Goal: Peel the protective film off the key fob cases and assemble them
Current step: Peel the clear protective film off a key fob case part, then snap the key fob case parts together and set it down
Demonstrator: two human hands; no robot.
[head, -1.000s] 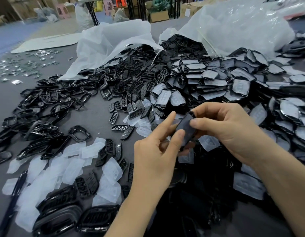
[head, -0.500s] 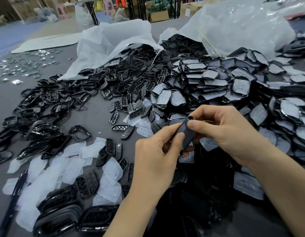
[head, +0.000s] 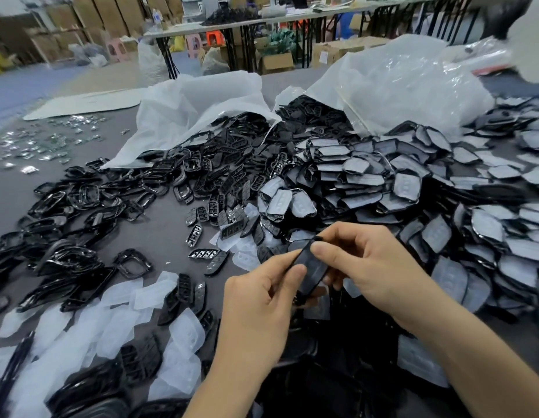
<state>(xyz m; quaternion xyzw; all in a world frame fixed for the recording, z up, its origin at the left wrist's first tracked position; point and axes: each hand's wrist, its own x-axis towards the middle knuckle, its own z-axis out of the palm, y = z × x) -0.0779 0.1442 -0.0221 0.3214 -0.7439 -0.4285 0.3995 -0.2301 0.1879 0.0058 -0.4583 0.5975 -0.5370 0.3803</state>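
Observation:
Both hands hold one black key fob case (head: 311,268) above the table's near middle. My left hand (head: 262,300) grips its lower left edge between thumb and fingers. My right hand (head: 364,263) pinches its upper end, thumb on the face and fingers behind. The case is tilted, top end pointing up and away. Whether film is still on it I cannot tell. A big heap of film-covered cases (head: 398,188) lies just beyond and to the right.
Black frames (head: 81,206) and button inserts (head: 214,212) spread across the left of the grey table. Peeled films (head: 117,312) litter the near left. Two white plastic bags (head: 202,104) (head: 407,86) spill parts at the back. Small shiny pieces (head: 51,140) lie far left.
The head has tilted up, showing more of the room behind. Both hands keep the case; my fingers have shifted a little along it and it has turned slightly.

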